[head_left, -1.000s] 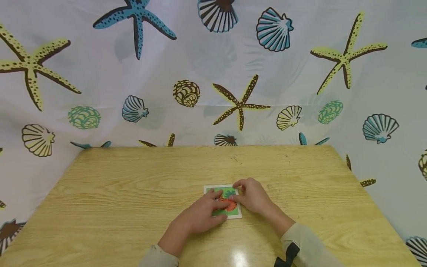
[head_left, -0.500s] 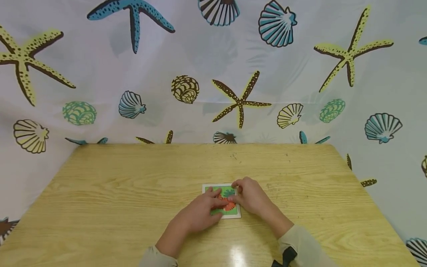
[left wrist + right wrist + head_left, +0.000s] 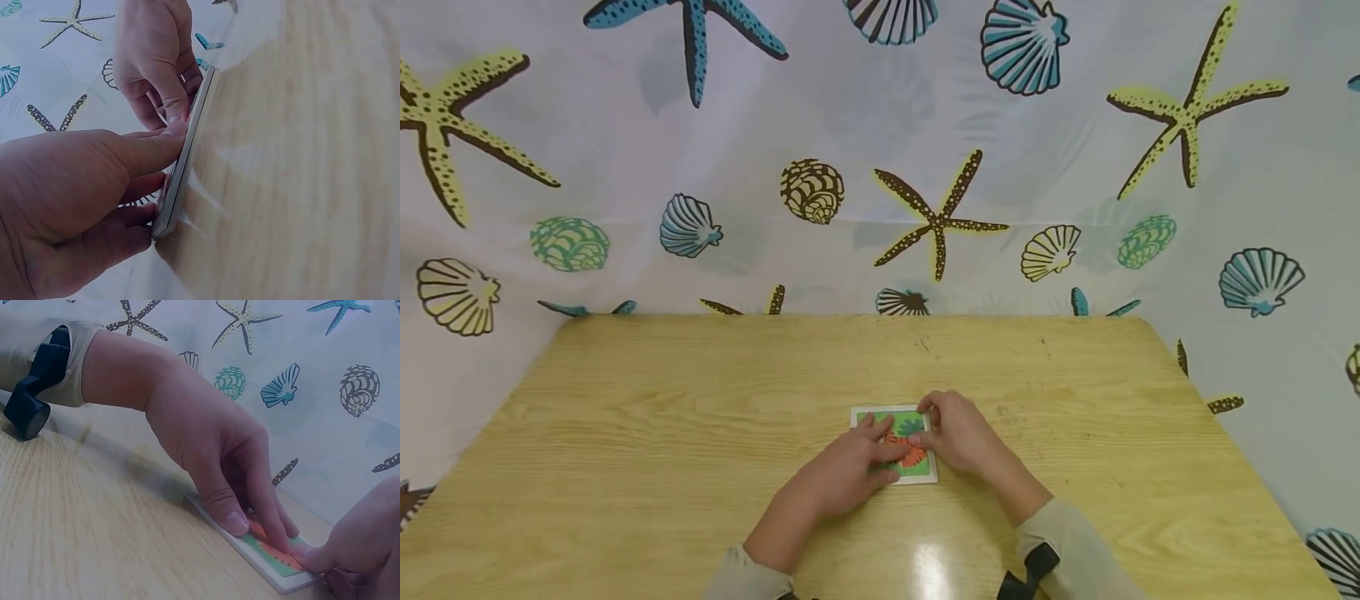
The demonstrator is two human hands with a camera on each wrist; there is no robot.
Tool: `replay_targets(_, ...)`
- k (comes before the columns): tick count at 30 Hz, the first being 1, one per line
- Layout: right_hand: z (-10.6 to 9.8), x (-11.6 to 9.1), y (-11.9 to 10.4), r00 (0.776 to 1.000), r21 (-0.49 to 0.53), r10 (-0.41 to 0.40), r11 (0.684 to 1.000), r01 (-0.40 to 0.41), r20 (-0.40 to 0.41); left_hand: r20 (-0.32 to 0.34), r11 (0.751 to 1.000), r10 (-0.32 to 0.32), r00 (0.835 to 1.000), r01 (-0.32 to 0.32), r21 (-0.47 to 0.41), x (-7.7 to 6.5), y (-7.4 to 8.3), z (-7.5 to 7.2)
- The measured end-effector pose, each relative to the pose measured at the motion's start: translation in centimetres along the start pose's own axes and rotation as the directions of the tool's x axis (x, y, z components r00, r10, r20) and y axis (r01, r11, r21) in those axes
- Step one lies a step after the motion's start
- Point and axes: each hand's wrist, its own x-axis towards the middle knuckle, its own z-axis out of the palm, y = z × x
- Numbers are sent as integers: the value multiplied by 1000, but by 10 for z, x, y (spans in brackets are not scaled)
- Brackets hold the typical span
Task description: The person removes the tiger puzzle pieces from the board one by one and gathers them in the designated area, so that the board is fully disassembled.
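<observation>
A small square picture board (image 3: 930,479) with a white border lies flat on the table (image 3: 662,467). Its green picture has an orange-red striped figure and a blue-green plant shape, partly covered by fingers. My left hand (image 3: 844,471) rests over the board's left half with fingers stretched across the picture. My right hand (image 3: 964,435) grips the right edge, fingers curled near the far corner and thumb on the picture. In the left wrist view, the board's thin edge (image 3: 181,165) shows a dark line along it. Left index and right thumb meet over the orange-red figure in the right wrist view.
A white cloth (image 3: 760,125) printed with starfish and shells hangs behind the table and along its sides. A dark strap device (image 3: 40,387) sits on the left sleeve in the right wrist view; another dark strap (image 3: 1037,567) is on the right sleeve.
Both hands keep nearly the same hold on the board. The left thumb has drawn slightly left along its near edge. The whole head view has shifted a little.
</observation>
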Motion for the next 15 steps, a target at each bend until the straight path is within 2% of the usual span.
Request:
replay_targets(6, 0, -1, -1, 1000, 6, 24, 1000, -24, 12, 23, 1000, -11, 1000, 11, -2, -1, 1, -2)
replay_targets(15, -1, -1, -3, 1000, 25, 9, 1000, -10, 10, 7, 1000, -4, 1000, 4, -12, 1, 1, -3)
